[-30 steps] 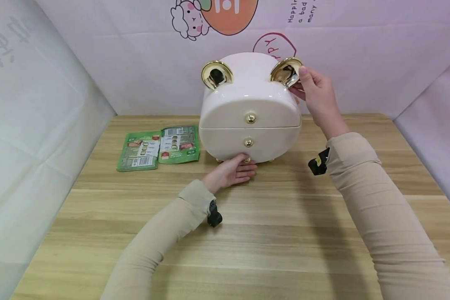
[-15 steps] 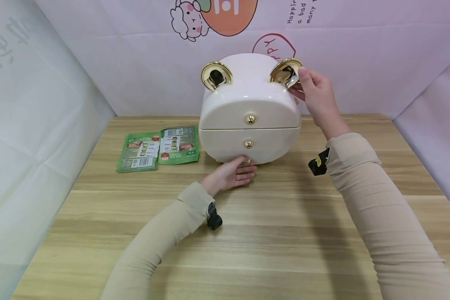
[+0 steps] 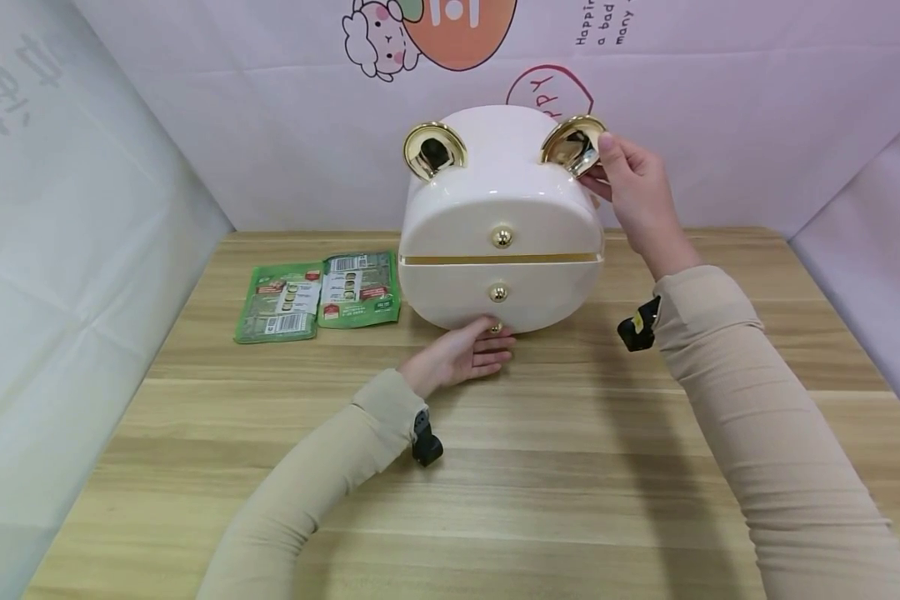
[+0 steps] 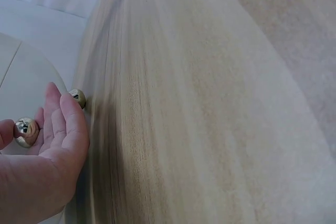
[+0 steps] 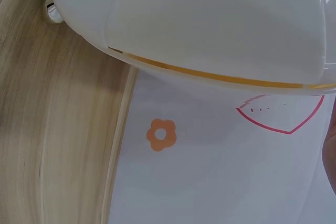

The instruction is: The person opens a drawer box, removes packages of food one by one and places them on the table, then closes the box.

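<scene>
A white glossy storage box [image 3: 495, 158] with gold ears stands at the back of the wooden table. Its lower drawer [image 3: 450, 292] is slightly out, leaving a thin gold-coloured gap under the upper front. My left hand [image 3: 461, 354] pinches the lowest gold knob [image 4: 26, 131] between thumb and fingers, palm turned up, low by the tabletop. A gold foot [image 4: 77, 97] shows just past its fingertips in the left wrist view. My right hand [image 3: 639, 196] grips the outer edge of the right gold ear [image 3: 570, 148], thumb in front. Only a sliver of that hand enters the right wrist view.
Two green snack pouches [image 3: 281, 302] lie flat to the left of the box. Behind it hangs a white printed cloth [image 3: 270, 108], with white cloth walls at both sides. The wooden tabletop [image 3: 540, 483] stretches toward the front.
The lower drawer has come slightly forward, and a gap has appeared along its top edge. My left hand has moved a little toward the front with the knob. My right hand stays on the ear.
</scene>
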A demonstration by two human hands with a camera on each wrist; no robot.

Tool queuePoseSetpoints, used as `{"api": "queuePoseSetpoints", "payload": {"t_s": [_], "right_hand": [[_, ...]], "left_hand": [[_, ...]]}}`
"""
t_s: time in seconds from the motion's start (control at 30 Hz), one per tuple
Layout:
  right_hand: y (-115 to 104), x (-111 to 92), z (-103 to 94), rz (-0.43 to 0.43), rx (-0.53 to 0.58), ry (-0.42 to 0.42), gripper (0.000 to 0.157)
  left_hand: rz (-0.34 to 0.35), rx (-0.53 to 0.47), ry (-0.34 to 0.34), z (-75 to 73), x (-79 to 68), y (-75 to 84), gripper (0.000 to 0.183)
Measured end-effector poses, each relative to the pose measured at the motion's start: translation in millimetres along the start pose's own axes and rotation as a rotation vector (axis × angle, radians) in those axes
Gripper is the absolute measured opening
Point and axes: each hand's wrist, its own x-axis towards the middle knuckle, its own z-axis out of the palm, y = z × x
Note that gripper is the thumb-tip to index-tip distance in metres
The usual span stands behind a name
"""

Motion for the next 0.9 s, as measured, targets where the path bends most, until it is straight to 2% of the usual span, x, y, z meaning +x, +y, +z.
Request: {"api": "queuePoseSetpoints", "payload": {"t_s": [0.27,0.37,0.5,0.6,0.77,0.9], "right_hand": [[0,-1,-2.3,-0.005,-0.004,-0.025,0.047],[0,-3,-2.6,-0.020,-0.098,-0.038,0.049],[1,-10,-3.3,-0.011,-0.308,-0.064,0.053],[4,-15,-3.3,-0.013,-0.419,-0.110,0.058],[11,-22,-4.8,-0.025,-0.500,-0.180,0.063],[19,-28,-9.5,-0.053,-0.490,-0.241,0.062]], "left_hand": [[0.002,-0.002,0.006,-0.1,-0.3,0.6,0.043],[0.001,-0.002,0.010,-0.4,0.0,0.8,0.042],[0.001,0.001,0.009,-0.5,0.1,1.0,0.042],[0.003,0.007,0.007,0.0,-0.4,1.2,0.042],[0.003,0.012,0.009,0.6,-1.7,1.8,0.041],[0.004,0.012,0.004,0.4,-2.0,2.3,0.041]]}}
